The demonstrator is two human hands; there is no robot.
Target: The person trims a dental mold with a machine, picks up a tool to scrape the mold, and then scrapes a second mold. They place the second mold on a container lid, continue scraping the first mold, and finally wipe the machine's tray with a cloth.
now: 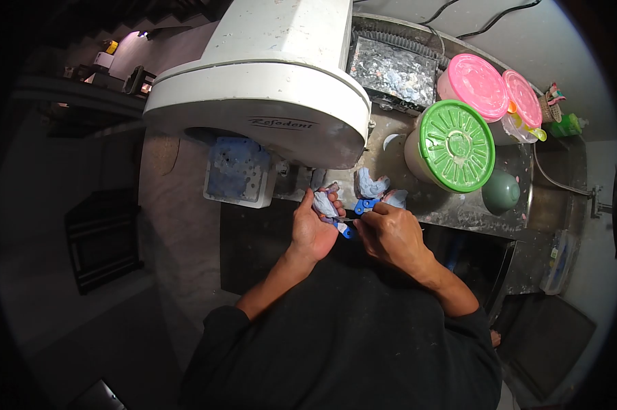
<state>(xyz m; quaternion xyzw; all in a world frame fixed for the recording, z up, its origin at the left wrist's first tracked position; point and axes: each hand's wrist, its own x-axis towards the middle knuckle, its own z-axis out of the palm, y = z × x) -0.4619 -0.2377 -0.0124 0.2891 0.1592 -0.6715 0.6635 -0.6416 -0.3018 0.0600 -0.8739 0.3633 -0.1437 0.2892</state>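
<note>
In the middle of the head view my left hand [312, 229] is closed around a blue dental impression tray [346, 231] with pale bluish-white plaster [325, 204] on it. My right hand [392, 236] is a fist just right of the tray. A thin tool [347, 219], perhaps a knife or spatula, runs from its fingers toward the plaster; its handle is hidden. On the counter beyond my right hand lie a pale plaster-filled impression [372, 183], a blue tray handle [364, 206] and another pale plaster piece [395, 199], partly covered by the hand.
A large white machine [254, 89] overhangs the counter ahead, with a blue-grey stained white box [239, 174] below it. At right stand a green-lidded bucket [456, 145], pink-lidded tubs [478, 87] and a grey-green bowl [501, 190]. A plaster-spattered dark unit [394, 72] sits behind.
</note>
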